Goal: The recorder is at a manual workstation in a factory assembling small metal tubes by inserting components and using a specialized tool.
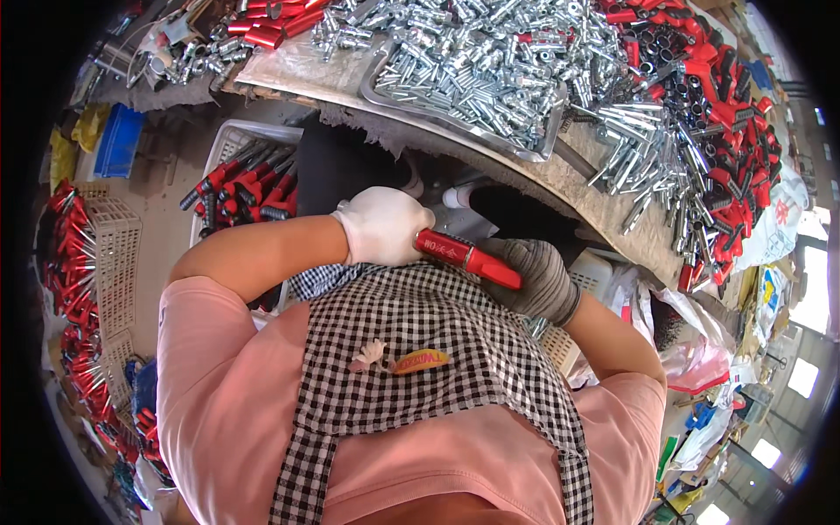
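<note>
Tabletop (pixel 649 243) bears metal tray (pixel 549 147) at near edge, loose silvery rods (pixel 637 122) right of tray, red-and-black parts (pixel 733 114) farther right.

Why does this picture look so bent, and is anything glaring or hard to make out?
Head view: the workbench edge bows, as straight edges do through a fisheye lens, and the corners go black; head view: bright window-like patches at right wash out to white, and the metal parts glint; head view: the red handle being held looks fairly sharp, with softer, squeezed detail toward the rim.
</note>
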Demonstrator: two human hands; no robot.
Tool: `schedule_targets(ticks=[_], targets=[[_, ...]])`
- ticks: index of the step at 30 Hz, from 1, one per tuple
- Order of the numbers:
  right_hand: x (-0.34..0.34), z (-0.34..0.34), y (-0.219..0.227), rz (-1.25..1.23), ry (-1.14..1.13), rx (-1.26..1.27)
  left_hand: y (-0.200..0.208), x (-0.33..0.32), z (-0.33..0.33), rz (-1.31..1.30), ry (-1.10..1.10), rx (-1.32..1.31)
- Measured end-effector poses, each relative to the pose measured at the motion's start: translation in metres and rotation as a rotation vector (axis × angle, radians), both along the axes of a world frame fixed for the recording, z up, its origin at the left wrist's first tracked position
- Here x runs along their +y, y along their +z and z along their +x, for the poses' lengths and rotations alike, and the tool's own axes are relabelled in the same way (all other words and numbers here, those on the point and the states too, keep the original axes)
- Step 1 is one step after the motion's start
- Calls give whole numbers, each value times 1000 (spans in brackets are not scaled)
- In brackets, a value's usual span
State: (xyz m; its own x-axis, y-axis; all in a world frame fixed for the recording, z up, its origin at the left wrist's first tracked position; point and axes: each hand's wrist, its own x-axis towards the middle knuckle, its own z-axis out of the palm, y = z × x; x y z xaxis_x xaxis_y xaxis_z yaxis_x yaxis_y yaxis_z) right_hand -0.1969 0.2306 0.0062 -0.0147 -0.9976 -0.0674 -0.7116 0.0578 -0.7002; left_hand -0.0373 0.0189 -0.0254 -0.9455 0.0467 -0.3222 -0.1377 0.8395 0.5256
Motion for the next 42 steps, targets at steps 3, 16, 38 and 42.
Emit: schedule_targets(ticks=[3, 16, 38, 42], targets=[[11, 22, -8, 17, -193, -36, -20, 8, 8, 81, 83, 9], [-12, -28, 4, -499, 402, 572, -1, -5, -6, 207, -18, -84], [-16, -17, 11, -183, 50, 135, 49, -17, -15, -123, 23, -86], [-20, -21, 29, -83, 77, 62, 49, -17, -17, -19, -41, -126]])
